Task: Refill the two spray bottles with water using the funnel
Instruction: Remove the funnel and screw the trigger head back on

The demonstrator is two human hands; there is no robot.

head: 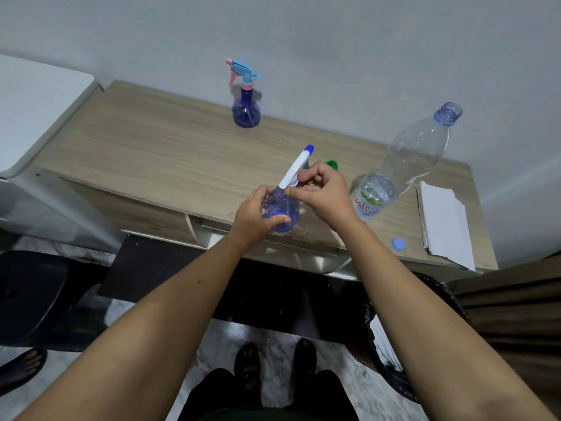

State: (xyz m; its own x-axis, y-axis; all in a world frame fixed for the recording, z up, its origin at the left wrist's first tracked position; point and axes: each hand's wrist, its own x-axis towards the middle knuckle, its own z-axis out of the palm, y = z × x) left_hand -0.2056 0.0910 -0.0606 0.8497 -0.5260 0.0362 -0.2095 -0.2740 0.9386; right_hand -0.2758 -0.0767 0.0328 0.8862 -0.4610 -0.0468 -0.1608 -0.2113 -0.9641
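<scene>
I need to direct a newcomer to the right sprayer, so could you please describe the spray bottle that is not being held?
Start at the wooden table against the grey wall and look to its far edge. There, well beyond both hands, a purple spray bottle stands upright alone. Unlike the white-and-blue-headed bottle gripped by the left hand and right hand, its trigger head is light blue and pink.

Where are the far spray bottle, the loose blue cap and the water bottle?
far spray bottle (246,112): head view, on its round blue body.
loose blue cap (398,243): head view, on its top face.
water bottle (416,156): head view, on its clear upper wall.
</scene>
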